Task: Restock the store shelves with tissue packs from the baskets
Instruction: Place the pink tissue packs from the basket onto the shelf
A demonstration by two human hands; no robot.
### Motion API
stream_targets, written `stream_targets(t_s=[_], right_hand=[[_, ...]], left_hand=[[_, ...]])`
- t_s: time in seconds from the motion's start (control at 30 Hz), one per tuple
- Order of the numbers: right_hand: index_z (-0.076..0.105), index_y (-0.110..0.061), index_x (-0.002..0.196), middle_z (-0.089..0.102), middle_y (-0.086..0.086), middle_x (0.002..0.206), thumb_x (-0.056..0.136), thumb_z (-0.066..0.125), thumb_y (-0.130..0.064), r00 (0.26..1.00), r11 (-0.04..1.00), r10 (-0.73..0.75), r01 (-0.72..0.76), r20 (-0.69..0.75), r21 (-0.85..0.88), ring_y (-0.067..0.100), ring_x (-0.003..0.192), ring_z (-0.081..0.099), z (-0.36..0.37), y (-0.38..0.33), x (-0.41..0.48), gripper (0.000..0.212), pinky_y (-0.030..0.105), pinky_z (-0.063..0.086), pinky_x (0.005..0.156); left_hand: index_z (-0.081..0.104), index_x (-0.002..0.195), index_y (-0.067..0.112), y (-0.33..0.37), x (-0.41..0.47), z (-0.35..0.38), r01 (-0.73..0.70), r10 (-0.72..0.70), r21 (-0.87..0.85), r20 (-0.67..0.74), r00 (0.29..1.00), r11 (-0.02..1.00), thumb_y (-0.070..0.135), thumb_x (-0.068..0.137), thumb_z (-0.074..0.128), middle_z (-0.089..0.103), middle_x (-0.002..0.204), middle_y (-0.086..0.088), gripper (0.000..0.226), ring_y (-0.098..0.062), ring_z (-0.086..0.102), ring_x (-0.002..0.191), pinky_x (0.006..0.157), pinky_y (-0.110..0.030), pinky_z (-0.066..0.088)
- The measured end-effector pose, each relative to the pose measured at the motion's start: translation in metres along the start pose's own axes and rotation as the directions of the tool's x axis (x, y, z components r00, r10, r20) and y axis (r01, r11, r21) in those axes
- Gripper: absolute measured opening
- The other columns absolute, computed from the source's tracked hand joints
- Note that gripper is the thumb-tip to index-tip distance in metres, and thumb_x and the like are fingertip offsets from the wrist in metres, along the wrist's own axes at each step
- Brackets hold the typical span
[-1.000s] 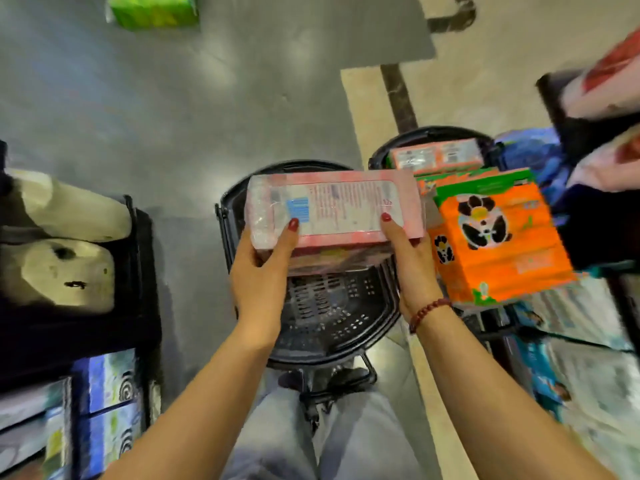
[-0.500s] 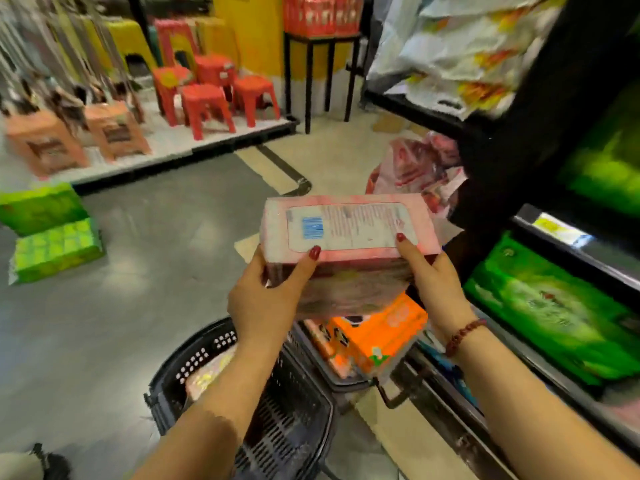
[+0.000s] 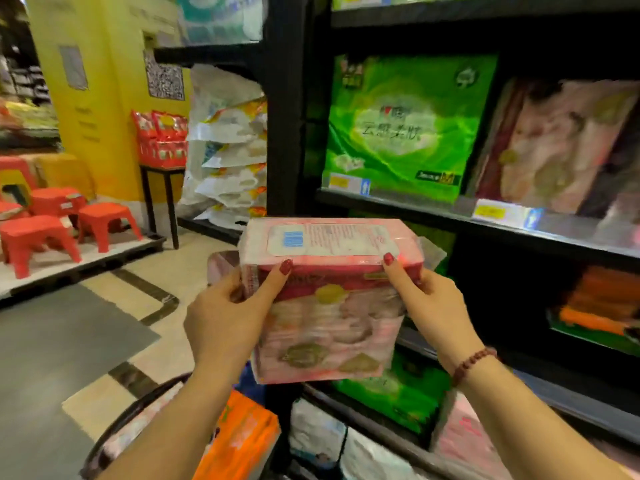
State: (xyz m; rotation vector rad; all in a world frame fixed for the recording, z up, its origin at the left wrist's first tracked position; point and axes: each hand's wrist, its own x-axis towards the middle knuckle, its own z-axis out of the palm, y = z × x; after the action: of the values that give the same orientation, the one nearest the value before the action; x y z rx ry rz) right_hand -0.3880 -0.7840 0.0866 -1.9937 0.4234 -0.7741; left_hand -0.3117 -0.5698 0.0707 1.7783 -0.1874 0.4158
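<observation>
Now that it's up out of the basket, both hands (image 3: 228, 318) (image 3: 433, 306) clamp the pink plastic-wrapped tissue pack (image 3: 329, 299), probably headed for that black metal shelf (image 3: 433, 214).

Two hands (image 3: 221, 320), one pink tissue pack (image 3: 329, 299) (held), four red stools (image 3: 34, 237).

Pink tissue pack (image 3: 329, 306) in glossy, crinkled clear plastic film, matt black metal shelf (image 3: 433, 216), shiny green plastic-wrapped pack (image 3: 398, 129), smooth red plastic stools (image 3: 38, 237), polished floor tiles (image 3: 114, 386)
</observation>
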Motion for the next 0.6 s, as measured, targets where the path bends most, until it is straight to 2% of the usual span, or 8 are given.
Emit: stream_targets(t_s=[0.07,0.17,0.2,0.27,0.37,0.47,0.53,0.6], right_hand=[[0.067,-0.005,0.077,0.067,0.011,0.067,0.051,0.039,-0.098,0.996,0.998,-0.041,0.037,-0.084,-0.047,0.021,0.059,0.061,-0.038,0.001,0.012,0.101,0.032,0.041,0.055],[0.05,-0.012,0.052,0.05,-0.002,0.044,0.051,0.036,-0.099,0.971,0.989,-0.084,0.055,-0.226,-0.134,0.009,0.042,0.047,-0.091,-0.005,0.031,0.088,0.028,0.034,0.047],[0.048,-0.015,0.049,0.05,-0.004,0.042,0.052,0.037,-0.098,0.961,0.987,-0.096,0.058,-0.26,-0.151,0.011,0.043,0.051,-0.107,-0.008,0.037,0.084,0.029,0.038,0.048],[0.06,-0.017,0.052,0.06,-0.006,0.045,0.054,0.045,-0.094,0.944,0.981,-0.131,0.079,-0.304,-0.178,0.01,0.048,0.06,-0.137,-0.014,0.048,0.078,0.034,0.049,0.051],[0.072,-0.024,0.059,0.063,-0.009,0.048,0.05,0.053,-0.09,0.905,0.967,-0.202,0.123,-0.375,-0.224,0.003,0.05,0.06,-0.178,-0.025,0.065,0.069,0.033,0.049,0.051],[0.075,-0.021,0.067,0.068,-0.002,0.054,0.049,0.062,-0.084,0.887,0.962,-0.229,0.145,-0.402,-0.23,0.014,0.057,0.064,-0.213,-0.039,0.081,0.067,0.043,0.056,0.061],[0.075,-0.023,0.065,0.068,-0.005,0.054,0.051,0.068,-0.077,0.863,0.95,-0.271,0.17,-0.427,-0.26,0.005,0.054,0.062,-0.232,-0.052,0.091,0.056,0.039,0.055,0.059],[0.074,-0.026,0.062,0.068,-0.008,0.054,0.054,0.073,-0.071,0.813,0.925,-0.338,0.195,-0.474,-0.326,0.001,0.057,0.064,-0.248,-0.066,0.101,0.046,0.036,0.057,0.065]], left_hand=[[0.061,0.063,0.059,0.023,0.0,0.028,-0.067,0.067,-0.011,0.003,0.998,0.998,0.091,0.048,0.048,0.068,0.066,0.02,0.037,-0.006,0.066,0.077,0.067,-0.032,0.051],[0.067,0.082,0.056,0.059,0.003,0.064,-0.218,0.219,-0.067,0.017,0.976,0.974,0.09,0.052,0.054,0.06,0.055,0.035,0.047,0.016,0.06,0.067,0.052,-0.008,0.039],[0.069,0.087,0.052,0.072,0.005,0.074,-0.268,0.27,-0.068,0.019,0.963,0.961,0.089,0.054,0.055,0.059,0.053,0.032,0.052,0.019,0.057,0.064,0.049,-0.007,0.037],[0.072,0.091,0.047,0.097,0.011,0.094,-0.35,0.353,-0.064,0.043,0.935,0.935,0.085,0.058,0.055,0.061,0.054,0.026,0.053,0.018,0.056,0.06,0.047,-0.009,0.036],[0.068,0.076,0.049,0.136,0.023,0.123,-0.441,0.448,-0.099,0.073,0.891,0.892,0.083,0.061,0.058,0.062,0.054,0.02,0.038,0.012,0.059,0.062,0.045,-0.011,0.035],[0.062,0.064,0.049,0.172,0.033,0.148,-0.513,0.523,-0.136,0.051,0.851,0.848,0.077,0.063,0.057,0.059,0.047,0.011,0.028,0.007,0.058,0.063,0.048,-0.015,0.038],[0.06,0.065,0.053,0.195,0.042,0.163,-0.556,0.57,-0.183,0.032,0.821,0.811,0.073,0.067,0.063,0.058,0.046,0.014,0.021,0.005,0.058,0.06,0.046,-0.016,0.036],[0.063,0.074,0.056,0.215,0.054,0.176,-0.594,0.61,-0.235,-0.009,0.793,0.769,0.069,0.068,0.068,0.057,0.046,0.019,0.016,0.008,0.057,0.058,0.05,-0.012,0.036]])
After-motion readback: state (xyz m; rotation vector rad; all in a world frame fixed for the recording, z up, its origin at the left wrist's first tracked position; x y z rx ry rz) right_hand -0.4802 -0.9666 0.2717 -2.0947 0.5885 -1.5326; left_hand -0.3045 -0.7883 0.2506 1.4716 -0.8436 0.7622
